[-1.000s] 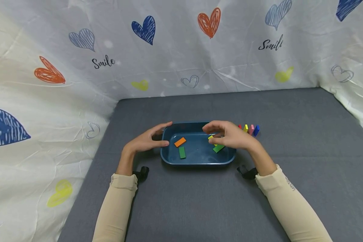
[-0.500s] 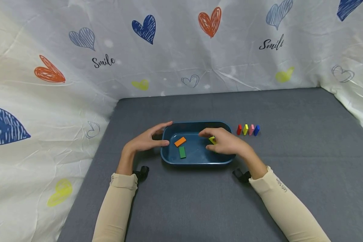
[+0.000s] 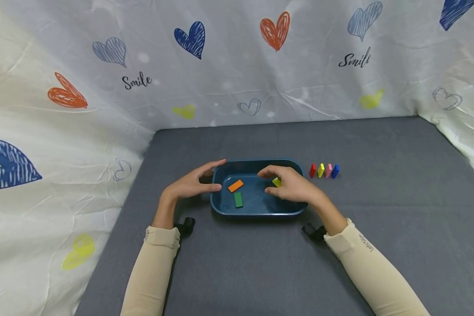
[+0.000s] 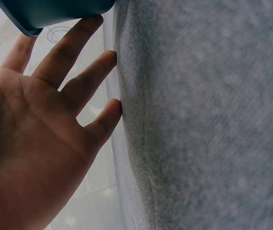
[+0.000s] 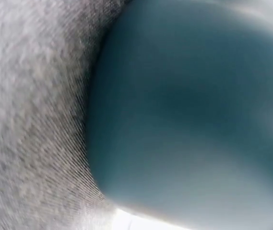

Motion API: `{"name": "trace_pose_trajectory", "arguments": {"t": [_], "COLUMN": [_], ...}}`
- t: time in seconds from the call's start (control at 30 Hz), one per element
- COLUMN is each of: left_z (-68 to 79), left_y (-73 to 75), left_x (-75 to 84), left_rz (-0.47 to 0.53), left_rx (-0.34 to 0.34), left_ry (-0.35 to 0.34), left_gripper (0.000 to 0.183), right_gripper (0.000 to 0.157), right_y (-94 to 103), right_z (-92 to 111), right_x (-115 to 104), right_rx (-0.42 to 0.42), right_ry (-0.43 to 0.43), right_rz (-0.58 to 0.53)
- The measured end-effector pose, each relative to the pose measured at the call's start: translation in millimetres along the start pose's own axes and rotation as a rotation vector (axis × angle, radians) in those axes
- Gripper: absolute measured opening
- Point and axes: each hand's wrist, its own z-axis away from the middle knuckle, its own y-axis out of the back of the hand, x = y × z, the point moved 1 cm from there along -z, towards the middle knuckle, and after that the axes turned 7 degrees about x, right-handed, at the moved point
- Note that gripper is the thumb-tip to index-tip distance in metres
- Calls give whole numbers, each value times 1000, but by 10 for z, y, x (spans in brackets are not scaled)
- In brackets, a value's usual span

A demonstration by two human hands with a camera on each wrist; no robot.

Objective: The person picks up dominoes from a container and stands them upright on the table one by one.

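A dark blue rectangular tray [image 3: 260, 214] lies on the table. At its left end is my left hand [image 3: 191, 182], thumb and fingers spread around the corner. In the left wrist view its fingers are extended, with one fingertip at the tray's wall [image 4: 64, 12]. My right hand [image 3: 294, 186] reaches over the right end, thumb and index finger apart. A small yellow block [image 3: 277, 181] shows in the gap between them, partly hidden by the hand. An orange block [image 3: 235, 186] and a green block [image 3: 238, 199] lie flat in the tray's left half. The tray's outer wall fills most of the right wrist view.
Just right of the tray, a row of small blocks stands upright: red [image 3: 313, 170], yellow [image 3: 321, 170], pink [image 3: 328, 170] and blue [image 3: 335, 171]. Grey cloth [image 3: 245, 263] covers the table. A white curtain printed with hearts [image 3: 221, 79] hangs behind and at the left.
My right hand has moved left and slightly toward me inside the tray, hiding a second green block and uncovering the upright row. My left hand has stayed in place.
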Motion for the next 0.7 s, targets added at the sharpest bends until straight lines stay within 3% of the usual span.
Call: {"name": "trace_pose_trajectory", "arguments": {"t": [0.17,0.47,0.7], "left_z": [0,-17,-16], "left_y": [3,-2,5], "left_x": [4,16,15], "left_rz": [4,18,13], "left_rx": [-4,-4,-3], "left_ry": [0,7,11], "left_gripper": [79,78,78], "right_gripper": [47,46,44], "right_y": [-16,-68,-80], "right_z": [-10,-41,-47], "right_x": [7,40,51], "right_rx": [-27,-36,-23], "right_ry": [-59,-88,-75], "right_rz": [0,-224,-285]}}
